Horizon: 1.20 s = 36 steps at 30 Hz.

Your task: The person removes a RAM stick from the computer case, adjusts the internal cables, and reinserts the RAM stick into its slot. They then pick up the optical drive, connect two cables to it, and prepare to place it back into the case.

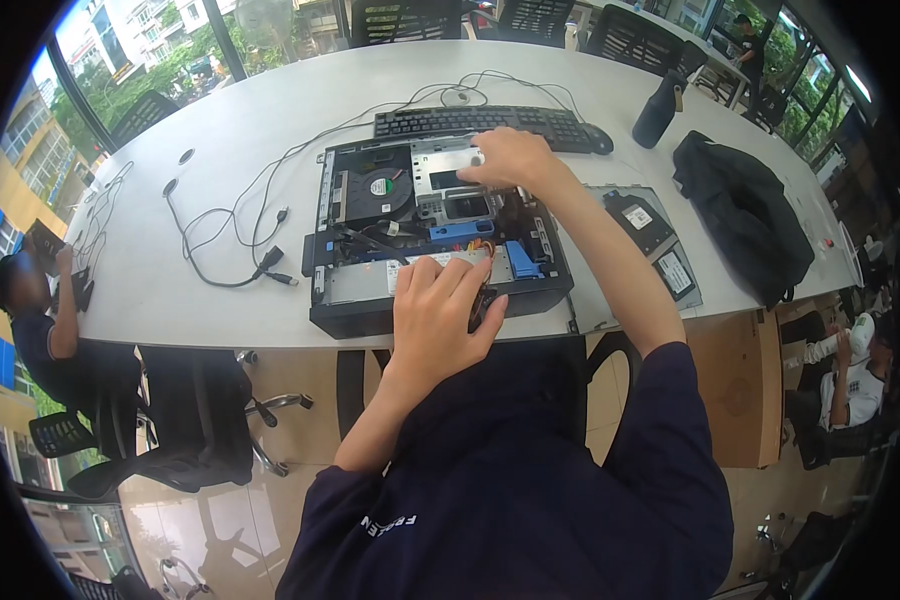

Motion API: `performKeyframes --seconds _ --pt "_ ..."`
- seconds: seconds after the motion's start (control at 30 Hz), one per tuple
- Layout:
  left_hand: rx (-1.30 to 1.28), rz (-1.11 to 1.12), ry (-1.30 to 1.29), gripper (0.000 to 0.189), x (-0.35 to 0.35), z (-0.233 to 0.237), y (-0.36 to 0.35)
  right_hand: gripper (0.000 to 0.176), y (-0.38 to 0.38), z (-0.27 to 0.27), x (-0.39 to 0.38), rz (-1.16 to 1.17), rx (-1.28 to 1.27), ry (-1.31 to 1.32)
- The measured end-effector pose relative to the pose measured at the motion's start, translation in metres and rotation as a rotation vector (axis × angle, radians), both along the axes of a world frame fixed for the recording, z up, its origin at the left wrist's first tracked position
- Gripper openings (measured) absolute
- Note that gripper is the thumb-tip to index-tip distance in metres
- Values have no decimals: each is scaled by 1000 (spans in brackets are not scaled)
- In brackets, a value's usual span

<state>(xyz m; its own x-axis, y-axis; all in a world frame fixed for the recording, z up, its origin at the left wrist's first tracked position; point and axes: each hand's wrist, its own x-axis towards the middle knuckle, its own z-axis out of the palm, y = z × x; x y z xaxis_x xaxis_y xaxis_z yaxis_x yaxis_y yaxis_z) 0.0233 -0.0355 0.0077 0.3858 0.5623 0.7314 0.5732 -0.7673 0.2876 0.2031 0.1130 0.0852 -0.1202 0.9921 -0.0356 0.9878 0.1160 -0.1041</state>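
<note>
An opened desktop computer case (345,318) lies flat on the table in front of me, its inside facing up. My left hand (438,312) rests over the silver power supply (355,283) at the near side, fingers spread, thumb apart beside dark cables. Coloured wires (480,246) emerge by its fingertips. My right hand (515,158) reaches to the far side, fingers bent around the silver metal drive bracket (433,162); its fingertips are partly hidden. A black fan (378,190) sits at the case's far left. Blue plastic latches (522,260) show inside at the right.
A keyboard (470,122) and mouse (598,138) lie behind the case. Loose cables (235,215) spread to the left. On the right are a removed panel (650,235), a dark bottle (660,112) and a black bag (745,215). Another person (40,320) sits at the left.
</note>
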Motion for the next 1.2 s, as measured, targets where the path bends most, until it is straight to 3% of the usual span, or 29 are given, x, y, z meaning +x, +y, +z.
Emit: performKeyframes --seconds 0.07,0.13,0.23,0.3,0.5,0.57,0.8,0.87,1.2 --pt "-5 0 2 36 0 1 1 61 -2 -3 -12 3 53 -64" --pt "-10 -6 7 35 0 1 1 62 2 -18 -24 148 302 136" --pt "-4 -7 -2 36 0 -2 2 61 20 -64 -36 340 331 198" --pt "1 -1 4 36 0 -1 2 65 9 -62 -41 267 283 178" --pt "13 -6 -1 36 1 -3 1 48 1 -59 -43 268 525 179" --pt "28 4 -3 37 2 -3 1 38 2 -61 -45 303 727 176" --pt "46 13 -5 36 3 -4 -1 49 -5 -53 -48 248 482 288" --pt "44 13 -3 36 3 -6 -2 60 -9 -49 -47 188 341 259" --pt "54 11 3 37 2 -4 0 61 -7 -60 -42 171 164 171"
